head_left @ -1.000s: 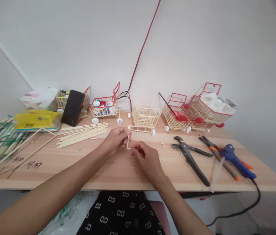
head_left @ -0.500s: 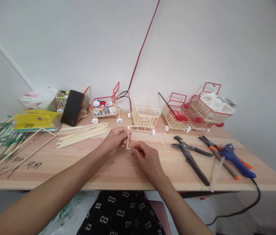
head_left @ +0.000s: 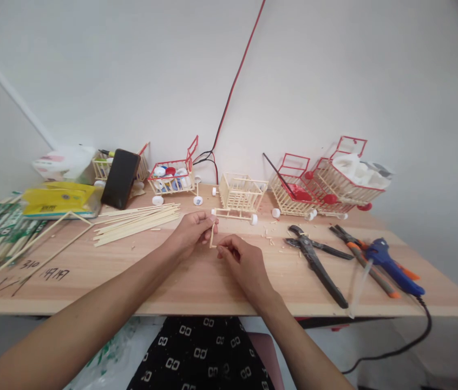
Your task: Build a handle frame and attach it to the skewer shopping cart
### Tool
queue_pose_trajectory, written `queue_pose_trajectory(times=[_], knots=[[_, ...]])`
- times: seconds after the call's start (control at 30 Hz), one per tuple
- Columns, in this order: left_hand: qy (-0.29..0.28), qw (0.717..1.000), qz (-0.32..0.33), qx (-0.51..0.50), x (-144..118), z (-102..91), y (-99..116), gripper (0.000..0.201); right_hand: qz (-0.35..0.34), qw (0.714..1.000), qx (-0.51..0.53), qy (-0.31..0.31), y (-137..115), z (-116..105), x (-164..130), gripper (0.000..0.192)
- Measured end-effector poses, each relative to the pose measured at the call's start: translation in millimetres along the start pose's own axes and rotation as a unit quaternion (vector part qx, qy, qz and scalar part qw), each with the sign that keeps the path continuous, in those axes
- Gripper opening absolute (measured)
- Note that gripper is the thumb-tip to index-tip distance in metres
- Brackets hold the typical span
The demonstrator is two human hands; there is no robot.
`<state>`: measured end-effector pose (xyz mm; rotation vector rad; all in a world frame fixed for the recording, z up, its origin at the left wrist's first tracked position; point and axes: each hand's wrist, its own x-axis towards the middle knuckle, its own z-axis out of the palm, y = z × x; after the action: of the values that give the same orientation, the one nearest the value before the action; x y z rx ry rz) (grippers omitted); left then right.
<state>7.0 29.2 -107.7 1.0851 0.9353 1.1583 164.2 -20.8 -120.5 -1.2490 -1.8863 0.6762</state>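
Observation:
Over the middle of the wooden table (head_left: 172,281), my left hand (head_left: 191,232) pinches the top of a short bamboo stick piece (head_left: 211,236), which stands nearly upright. My right hand (head_left: 242,261) pinches its lower end, where a second short piece meets it at a corner. Just behind my hands stands an unpainted bamboo cart (head_left: 240,195) with small white wheels.
A pile of bamboo sticks (head_left: 135,219) lies to the left, beside a yellow box (head_left: 60,199) and a black phone (head_left: 121,179). Red-trimmed carts (head_left: 326,184) stand at the back. Black pliers (head_left: 316,262), orange-handled cutters (head_left: 365,262) and a blue glue gun (head_left: 391,265) lie at the right.

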Motion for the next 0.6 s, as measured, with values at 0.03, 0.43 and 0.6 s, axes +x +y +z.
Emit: queue_pose_trajectory(times=[0.03, 0.43, 0.6], knots=[[0.0, 1.0, -0.001, -0.001, 0.1, -0.1, -0.2, 0.032, -0.001, 1.0, -0.001, 0.001, 0.1, 0.1, 0.0, 0.009], [-0.009, 1.0, 0.005, 0.004, 0.4, -1.9, -1.7, 0.033, 0.001, 1.0, 0.001, -0.001, -0.3, -0.2, 0.0, 0.009], [-0.006, 1.0, 0.001, 0.003, 0.5, -1.6, -1.6, 0.033, -0.002, 1.0, 0.005, -0.001, -0.1, -0.3, -0.1, 0.01]])
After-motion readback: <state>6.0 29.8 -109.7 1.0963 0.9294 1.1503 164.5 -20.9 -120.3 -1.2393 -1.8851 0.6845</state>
